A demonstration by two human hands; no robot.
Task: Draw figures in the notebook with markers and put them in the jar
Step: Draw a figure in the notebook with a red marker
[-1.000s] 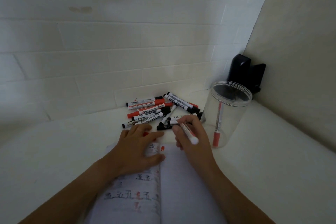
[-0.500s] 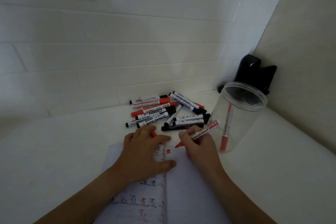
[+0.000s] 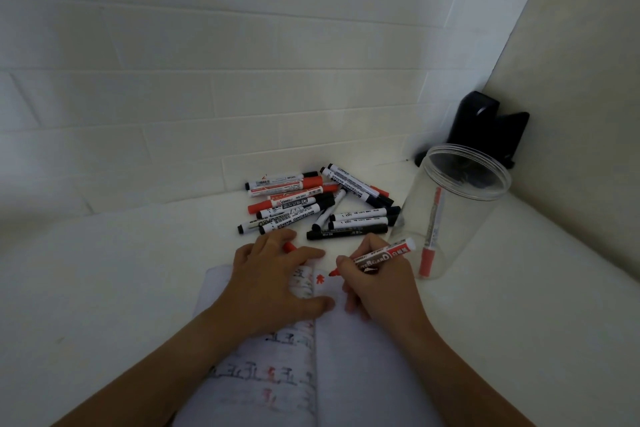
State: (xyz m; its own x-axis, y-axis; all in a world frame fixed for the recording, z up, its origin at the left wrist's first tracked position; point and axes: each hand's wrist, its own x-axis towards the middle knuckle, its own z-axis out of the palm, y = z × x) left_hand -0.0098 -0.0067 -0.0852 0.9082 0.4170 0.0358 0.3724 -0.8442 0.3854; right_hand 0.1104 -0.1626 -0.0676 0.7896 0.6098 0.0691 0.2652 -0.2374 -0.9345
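Head view shows the right hand (image 3: pixel 377 282) pinching an uncapped red marker (image 3: pixel 379 257) in a writing grip, its tip just above the top of the right page of the open notebook (image 3: pixel 363 357), close beside a small red figure (image 3: pixel 320 279) already drawn there. The left hand (image 3: pixel 273 282) lies spread and flat across the left page, holding the book open, with a red cap (image 3: pixel 289 247) showing between its fingers (whether it is gripped or merely lies under them I cannot tell). The clear jar (image 3: pixel 450 211) stands upright just right of the writing hand, one red marker inside (image 3: pixel 431 229) leaning against its wall; the pile of loose markers (image 3: pixel 318 204) lies just beyond the notebook. The risks, as I judge them: the wet tip sits so near the finished figure that a slip would smear or overdraw it; the heel of the right hand could drag fresh ink; and the back of the marker points at the jar, so a wide stroke or a hasty lift might knock that light container over. Against half a second ago the hands and marker hold nearly the same pose, while a second ago the marker pointed its blunt end towards the camera and has since been turned tip-down to the page.
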